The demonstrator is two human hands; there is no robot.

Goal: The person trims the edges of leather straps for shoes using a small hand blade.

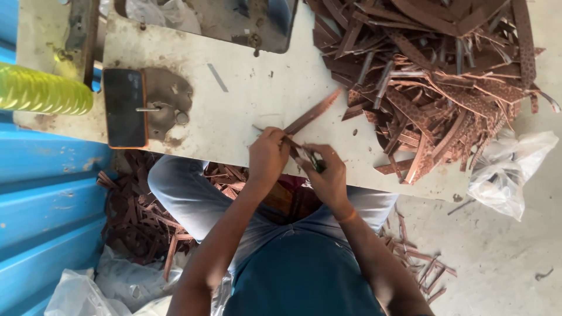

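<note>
**Hands at work on a brown strip at the near edge**

I see a worn, pale surface (246, 123) stretching across the view, with a blue corrugated wall at the left and a concrete floor at the right. At its near edge my left hand (266, 157) has its fingers closed around one end of a long brown strip (313, 111), which runs up and to the right, lying flat on the surface. Just beside it, my right hand (328, 175) is curled shut on a small dark tool with a green part (317, 164); I cannot tell what kind it is. The two hands nearly touch. Far right, a big heap of brown strips (433, 76) covers the surface, well apart from the hands. To the left sits a dark rectangular block (124, 108) beside a round metal plate (167, 102). More scraps (140, 216) lie on the floor beneath, near white plastic bags (509, 169).
</note>
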